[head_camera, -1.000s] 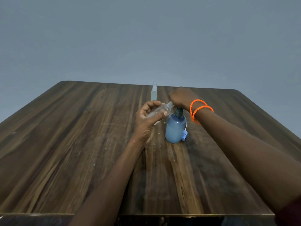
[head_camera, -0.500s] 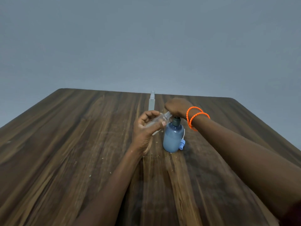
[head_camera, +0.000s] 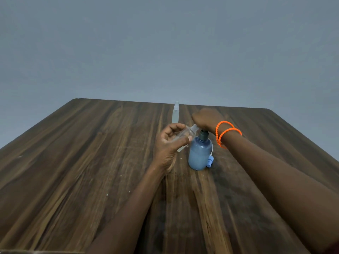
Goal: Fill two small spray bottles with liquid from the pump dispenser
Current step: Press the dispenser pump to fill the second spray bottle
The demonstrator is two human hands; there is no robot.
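A blue pump dispenser (head_camera: 199, 154) stands upright near the middle of the wooden table (head_camera: 82, 162). My right hand (head_camera: 205, 119), with two orange bracelets at the wrist, rests closed on top of its dark pump head. My left hand (head_camera: 169, 143) holds a small clear spray bottle (head_camera: 187, 133) tilted, its open neck against the pump's spout. The bottle's small blue spray cap (head_camera: 210, 160) lies on the table at the dispenser's right side. A second clear spray bottle (head_camera: 175, 114) stands capped and upright behind, near the far edge.
Small pale specks dot the wood in front of the dispenser. A plain grey wall rises behind the table's far edge. The table's near edge runs along the bottom left of the view.
The camera has tilted, so the table sits a little lower in view than one second ago. Both hands keep their places on the bottle and the pump.
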